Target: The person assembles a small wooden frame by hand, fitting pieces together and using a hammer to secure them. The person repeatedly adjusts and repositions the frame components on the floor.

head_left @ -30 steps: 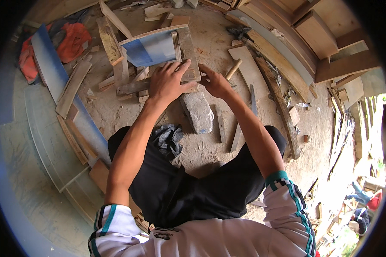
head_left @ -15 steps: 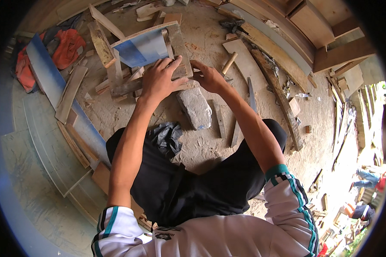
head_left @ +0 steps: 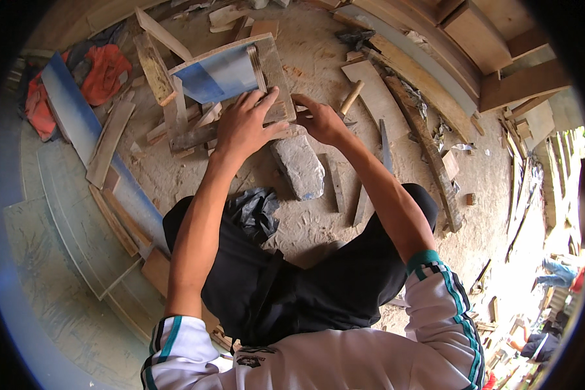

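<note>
A wooden frame with a blue-and-white panel rests on the ground ahead of me. My left hand grips its near corner, fingers over the wood and thumb apart on the near side. Just right of that corner is my right hand, its fingers curled and index finger toward the frame's edge; anything between its fingertips is too small to tell. Below the hands lies a grey stone block. A hammer with a wooden handle lies beyond my right hand, its head partly hidden.
A crumpled black plastic bag lies between my knees. Wood strips and a long beam are on the right. A blue-white board and orange cloth lie on the left. Wooden framing stands at the upper right.
The whole view has shifted slightly. Both hands stay at the frame's near corner, with the right hand's fingers bent a little differently.
</note>
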Tool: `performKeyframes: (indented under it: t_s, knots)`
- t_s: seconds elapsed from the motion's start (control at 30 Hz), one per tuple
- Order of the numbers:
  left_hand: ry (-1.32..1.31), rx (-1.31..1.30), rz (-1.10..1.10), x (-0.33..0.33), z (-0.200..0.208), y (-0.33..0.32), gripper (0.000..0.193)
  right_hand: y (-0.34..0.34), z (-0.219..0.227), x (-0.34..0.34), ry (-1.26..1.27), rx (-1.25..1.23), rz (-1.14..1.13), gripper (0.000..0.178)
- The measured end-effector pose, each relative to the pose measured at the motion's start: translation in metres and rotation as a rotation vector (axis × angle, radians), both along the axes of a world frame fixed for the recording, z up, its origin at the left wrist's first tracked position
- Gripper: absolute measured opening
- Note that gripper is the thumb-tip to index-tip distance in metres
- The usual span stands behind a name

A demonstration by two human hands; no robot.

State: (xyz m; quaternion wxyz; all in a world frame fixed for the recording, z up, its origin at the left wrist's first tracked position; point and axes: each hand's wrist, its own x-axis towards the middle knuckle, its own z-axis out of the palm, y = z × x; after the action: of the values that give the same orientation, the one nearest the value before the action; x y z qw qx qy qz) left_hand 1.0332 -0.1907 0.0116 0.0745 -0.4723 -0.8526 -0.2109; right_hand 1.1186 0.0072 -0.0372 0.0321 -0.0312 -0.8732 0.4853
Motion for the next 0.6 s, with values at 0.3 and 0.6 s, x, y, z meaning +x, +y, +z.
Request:
performKeyframes:
  t_s: [0.3, 0.6]
  knots:
    - [0.005, 0.012, -0.003, 0.000, -0.003, 0.000, 0.068, 0.000, -0.003, 0.002, 0.024, -0.026, -0.029, 0.050]
    - [0.022, 0.005, -0.019, -0.003, -0.009, 0.002, 0.072, 0.006, -0.014, 0.001, 0.045, 0.001, 0.008, 0.053]
